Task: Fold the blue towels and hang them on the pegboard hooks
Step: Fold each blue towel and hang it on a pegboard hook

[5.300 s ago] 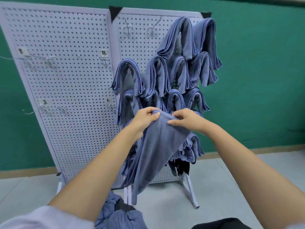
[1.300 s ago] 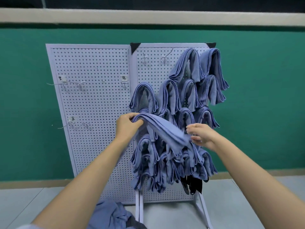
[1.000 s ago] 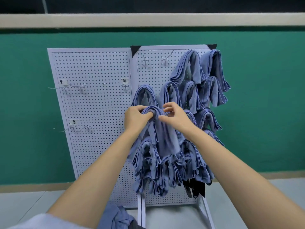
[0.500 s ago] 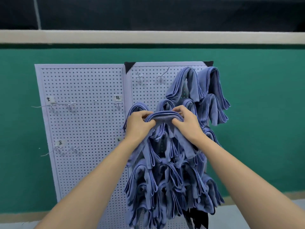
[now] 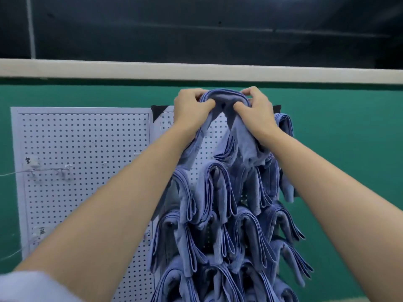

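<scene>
A folded blue towel [image 5: 224,100] arches over the top edge of the right panel of the white pegboard [image 5: 87,160]. My left hand [image 5: 192,107] grips its left side and my right hand [image 5: 255,112] grips its right side, both raised high. The towel's two ends hang down in front of the board. Below it, several folded blue towels [image 5: 218,192] hang in overlapping rows on the right panel's hooks. The top hooks behind my hands are hidden.
The left pegboard panel carries bare wire hooks [image 5: 61,170] and small labels. Black clips [image 5: 157,111] hold the board's top corners. A green wall [image 5: 349,149] stands behind, with a pale ledge [image 5: 87,69] and dark window above.
Both hands have lifted the folded towel from mid-board up to the top of the right panel. The view has tilted upward, so the floor and the towel pile are out of sight.
</scene>
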A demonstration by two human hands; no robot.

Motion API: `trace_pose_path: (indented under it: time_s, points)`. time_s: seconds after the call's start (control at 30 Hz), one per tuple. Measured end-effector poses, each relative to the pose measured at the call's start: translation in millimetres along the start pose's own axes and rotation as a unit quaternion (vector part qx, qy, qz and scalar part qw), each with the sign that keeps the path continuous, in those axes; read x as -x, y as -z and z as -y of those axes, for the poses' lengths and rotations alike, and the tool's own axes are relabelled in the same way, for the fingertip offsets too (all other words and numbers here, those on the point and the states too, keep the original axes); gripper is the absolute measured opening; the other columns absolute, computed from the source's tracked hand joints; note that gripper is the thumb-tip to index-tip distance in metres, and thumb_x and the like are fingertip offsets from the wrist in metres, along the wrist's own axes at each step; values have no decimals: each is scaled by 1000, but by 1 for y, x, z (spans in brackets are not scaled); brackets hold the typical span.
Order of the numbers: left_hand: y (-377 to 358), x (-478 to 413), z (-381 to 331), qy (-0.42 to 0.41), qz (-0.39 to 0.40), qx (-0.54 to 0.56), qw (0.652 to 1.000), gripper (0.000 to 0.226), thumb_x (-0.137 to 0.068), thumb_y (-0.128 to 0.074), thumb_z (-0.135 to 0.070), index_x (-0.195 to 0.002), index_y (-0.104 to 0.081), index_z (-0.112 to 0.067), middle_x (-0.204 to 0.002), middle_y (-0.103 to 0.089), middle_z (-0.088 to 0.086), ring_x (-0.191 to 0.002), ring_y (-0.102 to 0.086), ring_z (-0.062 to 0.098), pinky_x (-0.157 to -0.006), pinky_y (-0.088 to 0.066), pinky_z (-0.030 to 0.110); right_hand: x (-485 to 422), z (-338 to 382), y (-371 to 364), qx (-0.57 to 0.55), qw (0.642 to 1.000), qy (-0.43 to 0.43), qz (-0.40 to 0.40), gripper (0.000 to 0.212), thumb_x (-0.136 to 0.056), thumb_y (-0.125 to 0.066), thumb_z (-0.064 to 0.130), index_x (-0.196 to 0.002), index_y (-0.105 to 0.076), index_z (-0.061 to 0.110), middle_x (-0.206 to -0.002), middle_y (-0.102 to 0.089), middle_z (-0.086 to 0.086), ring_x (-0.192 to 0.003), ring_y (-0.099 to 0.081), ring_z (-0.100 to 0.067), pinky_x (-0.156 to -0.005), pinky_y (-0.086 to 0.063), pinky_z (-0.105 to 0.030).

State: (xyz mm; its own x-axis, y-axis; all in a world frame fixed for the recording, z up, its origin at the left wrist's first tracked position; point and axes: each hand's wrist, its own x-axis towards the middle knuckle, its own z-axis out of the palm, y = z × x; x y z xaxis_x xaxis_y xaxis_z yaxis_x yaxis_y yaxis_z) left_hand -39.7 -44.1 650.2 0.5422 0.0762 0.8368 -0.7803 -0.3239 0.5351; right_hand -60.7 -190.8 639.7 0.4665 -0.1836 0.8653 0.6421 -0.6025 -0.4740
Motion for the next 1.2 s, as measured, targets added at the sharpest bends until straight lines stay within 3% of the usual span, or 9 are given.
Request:
trace_pose_path:
  time_s: [0.13,0.23,0.47,0.6,0.7,0.83,0.93,1.03,1.2]
  points:
    - [-8,-36,3,14,-13,-6,1000,15,-72,-59,-7,-77,-73,-10,-67,-63,3,-65,-44,14,-62,-45,28,-30,0,-17,-13,999,-41,-5,25,-89,-47,8,-112,-54,6,-96,-55,-2,-88,-47,-18,-61,-31,-23]
    - [-16,-51,11,28,-15,-18,999,15,-71,-57,-7,-78,-71,-5,-66,-57,1,-65,-40,16,-61,-40,28,-44,-4,-30,-16,998,-66,-6,27,-90,-43,5,-115,-51,3,-102,-55,-6,-90,-46,-20,-68,-32,-23]
    - [-33,-50,51,43,-5,-50,998,11,-75,-55,-4,-77,-65,-1,-67,-54,6,-64,-39,18,-59,-34,29,-45,-29,-57,-1,992,-124,23,27,-91,-41,3,-117,-49,2,-115,-57,-14,-91,-43,-22,-66,-28,-24]
    - [-35,-31,78,47,-4,-63,997,13,-82,-55,-4,-82,-67,-4,-69,-58,6,-64,-43,20,-61,-36,29,-26,-46,-75,10,990,-121,69,24,-93,-41,4,-116,-46,3,-106,-57,-15,-90,-48,-26,-65,-30,-28]
    - [-35,-16,83,20,-4,-78,997,14,-86,-57,-6,-92,-68,-11,-75,-62,1,-68,-51,17,-64,-41,29,-11,-55,-79,7,992,-106,71,8,-94,-42,6,-100,-38,7,-77,-48,-5,-71,-44,-26,-54,-31,-33]
    - [-42,5,98,48,-11,-93,994,27,-84,-65,-12,-110,-59,-13,-100,-62,0,-89,-58,19,-76,-49,33,12,-55,-73,31,993,-96,67,29,-90,-59,17,-99,-32,10,-73,-47,-1,-61,-45,-17,-47,-33,-27]
    - [-45,20,115,85,-6,-130,988,47,-81,-66,-10,-126,-51,-10,-124,-55,7,-114,-51,27,-93,-48,44,34,-55,-70,160,979,-82,99,40,-84,-65,29,-107,-39,8,-100,-53,-7,-89,-51,-24,-64,-37,-31]
    - [-46,32,121,120,11,-107,987,54,-84,-55,-2,-136,-43,-10,-130,-52,9,-118,-49,30,-96,-47,47,48,-59,-67,333,939,-27,77,34,-91,-54,27,-116,-45,5,-123,-46,-13,-116,-40,-31,-75,-37,-35]
    - [-48,51,107,185,60,-5,981,54,-95,-41,-1,-145,-33,-17,-134,-51,1,-112,-51,19,-97,-43,30,57,-67,-64,194,971,-79,118,11,-97,-46,17,-96,-40,7,-88,-49,-9,-80,-48,-28,-64,-37,-34]
